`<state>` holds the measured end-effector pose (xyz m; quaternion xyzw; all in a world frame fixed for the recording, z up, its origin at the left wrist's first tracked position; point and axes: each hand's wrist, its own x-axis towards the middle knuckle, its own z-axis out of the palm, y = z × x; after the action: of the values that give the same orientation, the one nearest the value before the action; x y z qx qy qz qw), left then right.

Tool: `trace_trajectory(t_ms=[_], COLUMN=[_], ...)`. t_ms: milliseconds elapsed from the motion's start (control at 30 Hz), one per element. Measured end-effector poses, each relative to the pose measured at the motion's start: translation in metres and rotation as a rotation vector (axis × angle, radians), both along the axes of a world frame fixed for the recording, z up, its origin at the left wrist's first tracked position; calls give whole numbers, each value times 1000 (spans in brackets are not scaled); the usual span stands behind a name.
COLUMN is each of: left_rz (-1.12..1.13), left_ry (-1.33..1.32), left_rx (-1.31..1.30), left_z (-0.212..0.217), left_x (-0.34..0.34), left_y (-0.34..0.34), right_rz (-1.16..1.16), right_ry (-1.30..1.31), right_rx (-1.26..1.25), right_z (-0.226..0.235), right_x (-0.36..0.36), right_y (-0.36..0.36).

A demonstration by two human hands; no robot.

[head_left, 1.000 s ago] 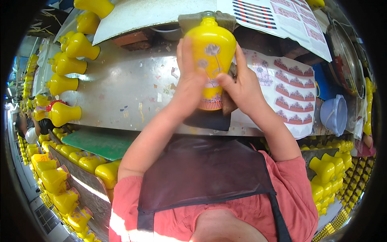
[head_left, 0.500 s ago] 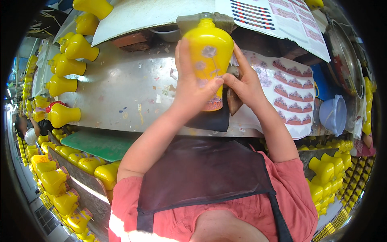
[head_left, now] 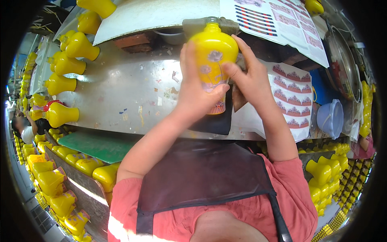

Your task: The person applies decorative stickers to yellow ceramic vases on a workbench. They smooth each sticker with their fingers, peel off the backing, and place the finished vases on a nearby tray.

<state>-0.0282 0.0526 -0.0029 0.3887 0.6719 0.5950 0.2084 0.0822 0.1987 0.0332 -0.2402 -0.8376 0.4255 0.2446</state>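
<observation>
A glossy yellow vase-shaped bottle lies with its neck away from me and its narrow base toward me. Purple-grey flower decals run up its front, and a patterned band circles the base. My left hand wraps the bottle's left side, thumb across the lower front; its fingers are slightly blurred. On the other side my right hand grips the bottle, thumb on the front beside the flower stem and fingers along the shoulder. Beneath the base lies a dark cloth. The bottle's neck meets a grey padded rest.
Printed decal sheets lie right of the bottle, near a pale blue bucket. Yellow bottles line the metal table's left side. More fill racks at both sides, beside a green board. Another person is at far left.
The view has shifted slightly. My right thumb has moved up the bottle's front, away from my left thumb, which has slid lower. Both hands stay around the bottle.
</observation>
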Motion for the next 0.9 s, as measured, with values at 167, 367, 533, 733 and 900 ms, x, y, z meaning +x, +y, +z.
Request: trace_trajectory(t_ms=[167,367,533,733,900], left_rz=[18,64,110,-15,-141], left_ry=[153,175,128,-366,-613], left_rx=[-52,-19,89,241,237], left_z=[-2,-4,1,20,30], left_x=[-2,3,-11,-21,-12], left_y=[-2,-3,-6,-7,4], right_rz=[-6,231,28,368,-44], right_ry=[148,126,234,320,345], right_rx=[-476,709,1096,1004,1036], right_z=[33,49,51,32,38], right_x=[3,-5,-4,7,-5], right_y=[6,-21,-15,-44,-11])
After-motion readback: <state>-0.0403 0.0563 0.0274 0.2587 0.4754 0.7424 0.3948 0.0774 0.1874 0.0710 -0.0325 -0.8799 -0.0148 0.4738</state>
